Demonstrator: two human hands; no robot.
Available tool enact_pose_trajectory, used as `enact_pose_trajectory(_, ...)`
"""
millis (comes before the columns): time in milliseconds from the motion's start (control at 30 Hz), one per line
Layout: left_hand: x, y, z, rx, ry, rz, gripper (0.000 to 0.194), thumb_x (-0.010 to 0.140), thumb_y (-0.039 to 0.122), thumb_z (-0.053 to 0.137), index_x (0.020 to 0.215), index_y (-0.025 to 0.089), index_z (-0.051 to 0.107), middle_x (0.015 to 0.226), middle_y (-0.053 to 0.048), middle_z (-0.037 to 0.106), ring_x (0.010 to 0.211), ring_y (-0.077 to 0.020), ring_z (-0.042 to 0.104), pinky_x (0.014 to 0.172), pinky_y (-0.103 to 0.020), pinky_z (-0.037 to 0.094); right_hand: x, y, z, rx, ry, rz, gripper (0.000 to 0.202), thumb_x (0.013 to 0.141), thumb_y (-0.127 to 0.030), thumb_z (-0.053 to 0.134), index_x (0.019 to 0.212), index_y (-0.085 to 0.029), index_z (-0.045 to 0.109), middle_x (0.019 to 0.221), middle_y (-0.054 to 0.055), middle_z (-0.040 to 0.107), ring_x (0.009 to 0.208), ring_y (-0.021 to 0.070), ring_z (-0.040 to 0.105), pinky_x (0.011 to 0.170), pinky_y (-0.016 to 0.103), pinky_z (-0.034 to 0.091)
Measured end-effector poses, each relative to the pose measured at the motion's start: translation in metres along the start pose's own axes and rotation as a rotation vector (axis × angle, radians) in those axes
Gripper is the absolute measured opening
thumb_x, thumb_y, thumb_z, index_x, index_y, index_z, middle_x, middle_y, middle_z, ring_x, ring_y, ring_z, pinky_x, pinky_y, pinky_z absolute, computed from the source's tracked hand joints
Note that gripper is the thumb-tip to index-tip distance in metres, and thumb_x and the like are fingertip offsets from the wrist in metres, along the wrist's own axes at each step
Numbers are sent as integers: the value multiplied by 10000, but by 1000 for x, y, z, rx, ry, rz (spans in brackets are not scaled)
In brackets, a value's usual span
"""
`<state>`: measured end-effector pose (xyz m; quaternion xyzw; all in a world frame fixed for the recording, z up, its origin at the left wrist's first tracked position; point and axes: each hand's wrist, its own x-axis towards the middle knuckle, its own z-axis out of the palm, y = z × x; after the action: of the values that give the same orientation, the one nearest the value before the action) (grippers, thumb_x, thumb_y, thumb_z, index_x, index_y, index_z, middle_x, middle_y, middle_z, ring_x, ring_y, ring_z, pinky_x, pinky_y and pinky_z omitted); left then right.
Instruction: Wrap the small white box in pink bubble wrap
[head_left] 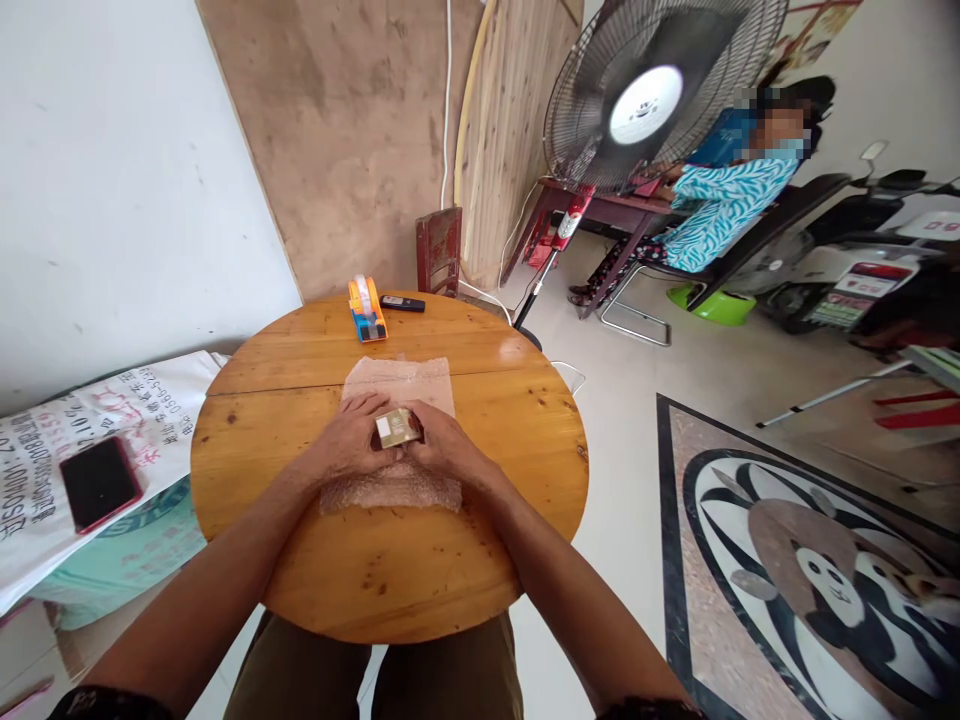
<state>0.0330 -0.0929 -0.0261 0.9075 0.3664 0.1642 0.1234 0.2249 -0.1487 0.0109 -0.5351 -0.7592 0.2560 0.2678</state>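
Observation:
A small gold-coloured box point(398, 428) with a white label sits between my two hands, above a sheet of bubble wrap point(397, 492). My left hand point(351, 438) holds the box's left side, fingers curled round it. On the other side, my right hand point(444, 440) grips the box with bent fingers. The bubble wrap lies flat on the round wooden table point(517, 410), partly covered by both hands. The underside of the box is hidden.
An orange and blue tape dispenser point(366, 310) and a dark remote point(403, 303) lie at the table's far edge. A phone point(100, 483) rests on white sacking at left. A standing fan point(645, 105) is behind; a person point(720, 210) sits at a desk.

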Motion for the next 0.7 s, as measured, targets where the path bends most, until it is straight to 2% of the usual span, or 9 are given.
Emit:
enact_pose_trajectory(133, 1, 1, -5, 12, -56, 10, 710, 768, 505, 657, 1380, 164, 542, 1481, -171, 490, 1377, -383, 426, 1144, -543, 321, -3, 12, 4, -57, 64, -12, 360, 695, -133, 631, 1050, -185, 596, 975, 48, 650, 857, 204, 559, 775, 322, 431)
enact_pose_trajectory(233, 1, 0, -4, 21, -52, 16, 689, 773, 507, 640, 1357, 153, 555, 1476, -175, 492, 1375, -387, 426, 1145, -545, 320, -8, 13, 3, -41, 94, -42, 393, 691, -123, 633, 1076, -190, 590, 1046, 57, 630, 912, 202, 558, 812, 326, 436)
enact_pose_trajectory(433, 0, -4, 0, 19, -41, 27, 682, 785, 521, 614, 1359, 161, 538, 1489, -169, 481, 1389, -373, 415, 1145, -538, 326, -8, 14, 1, 26, 179, 14, 401, 691, -99, 598, 1081, -192, 575, 1043, 53, 644, 962, 204, 580, 860, 342, 453)
enact_pose_trajectory(700, 0, -5, 1, -4, -38, 1, 767, 778, 532, 629, 1426, 157, 461, 1496, -180, 477, 1405, -385, 401, 1157, -559, 312, -7, 20, 1, -103, 105, 20, 500, 714, -137, 579, 1213, -155, 563, 1176, 130, 656, 1044, 271, 580, 942, 434, 436)
